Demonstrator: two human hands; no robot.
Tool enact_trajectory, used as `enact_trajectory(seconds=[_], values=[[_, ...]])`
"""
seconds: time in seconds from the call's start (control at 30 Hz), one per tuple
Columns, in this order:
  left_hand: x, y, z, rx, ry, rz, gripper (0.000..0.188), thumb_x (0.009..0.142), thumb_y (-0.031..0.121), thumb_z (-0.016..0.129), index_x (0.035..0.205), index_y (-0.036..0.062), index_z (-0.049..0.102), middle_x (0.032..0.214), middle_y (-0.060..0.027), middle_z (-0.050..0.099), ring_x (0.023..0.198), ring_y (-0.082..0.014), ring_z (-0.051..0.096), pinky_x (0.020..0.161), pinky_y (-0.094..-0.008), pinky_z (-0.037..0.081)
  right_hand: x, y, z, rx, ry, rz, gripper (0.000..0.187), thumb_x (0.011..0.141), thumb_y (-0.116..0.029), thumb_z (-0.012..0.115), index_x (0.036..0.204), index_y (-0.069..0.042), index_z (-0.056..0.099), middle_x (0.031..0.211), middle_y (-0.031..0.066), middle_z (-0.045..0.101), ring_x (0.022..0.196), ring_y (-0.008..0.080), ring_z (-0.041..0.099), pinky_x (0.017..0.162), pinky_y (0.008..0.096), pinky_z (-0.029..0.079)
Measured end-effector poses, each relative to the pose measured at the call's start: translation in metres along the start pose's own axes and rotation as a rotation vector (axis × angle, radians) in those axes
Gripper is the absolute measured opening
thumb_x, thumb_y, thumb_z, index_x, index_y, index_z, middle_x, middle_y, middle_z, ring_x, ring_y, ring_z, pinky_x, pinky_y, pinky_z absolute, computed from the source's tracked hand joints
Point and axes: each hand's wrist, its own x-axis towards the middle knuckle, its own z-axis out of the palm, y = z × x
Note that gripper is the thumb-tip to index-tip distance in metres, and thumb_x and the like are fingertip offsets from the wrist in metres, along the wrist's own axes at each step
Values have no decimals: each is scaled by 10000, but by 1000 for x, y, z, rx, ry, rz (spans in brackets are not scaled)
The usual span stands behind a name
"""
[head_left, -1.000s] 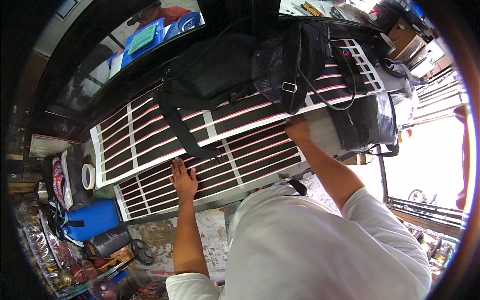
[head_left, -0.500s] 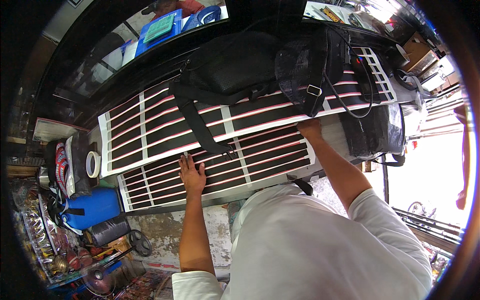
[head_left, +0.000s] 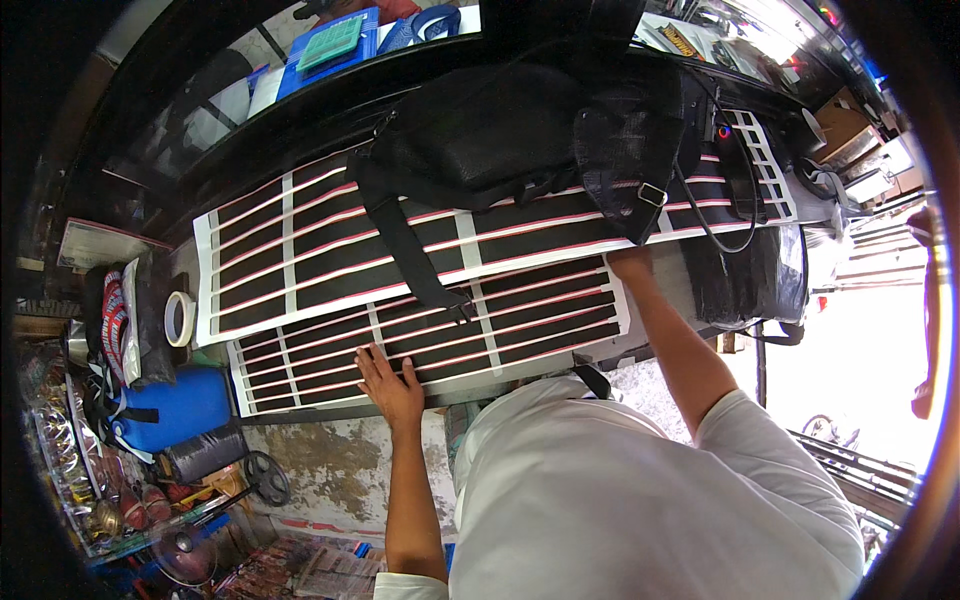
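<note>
My left hand (head_left: pixel 392 390) lies flat with fingers spread on the lower black sheet with white-and-red stripes (head_left: pixel 330 390), close to its near edge. My right hand (head_left: pixel 630 266) is at that sheet's right end, by the edge of the upper striped sheet (head_left: pixel 330 258); its fingers are blurred and partly hidden. The upper sheet overlaps the far part of the lower one. Across the upper sheet lies a black bag (head_left: pixel 480 135), its loose strap (head_left: pixel 408 255) hanging over both sheets and ending in a buckle (head_left: pixel 460 308).
A tape roll (head_left: pixel 180 318) stands left of the sheets, above a blue container (head_left: pixel 180 408). A black cable (head_left: pixel 690 205) loops over the right end. A plastic-wrapped black bundle (head_left: pixel 750 275) sits at the right. Behind is a glass-topped counter holding a blue tray (head_left: pixel 290 75).
My left hand has slid nearer to me over the lower sheet, away from the upper sheet's edge. My right hand stays at the right end. The view has shifted slightly.
</note>
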Motion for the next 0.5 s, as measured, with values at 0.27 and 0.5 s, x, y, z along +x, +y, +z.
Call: enact_trajectory(seconds=[0.27, 0.5], values=[[-11, -3, 16, -9, -113, 71, 763, 1116, 444, 531, 1723, 73, 257, 1790, -264, 160, 1651, -486, 145, 1268, -728, 157, 49, 70, 85, -10, 60, -234, 472, 880, -234, 577, 1300, -72, 721, 1417, 228, 688, 1340, 413, 624, 1202, 506, 445], [-13, -6, 19, 0, -100, 97, 757, 1126, 450, 510, 1728, 74, 246, 1796, -256, 147, 1653, -488, 129, 1270, -725, 145, 63, 71, 91, -132, -164, -213, 524, 876, -266, 637, 1352, -55, 696, 1369, 280, 695, 1329, 499, 623, 1161, 549, 486]])
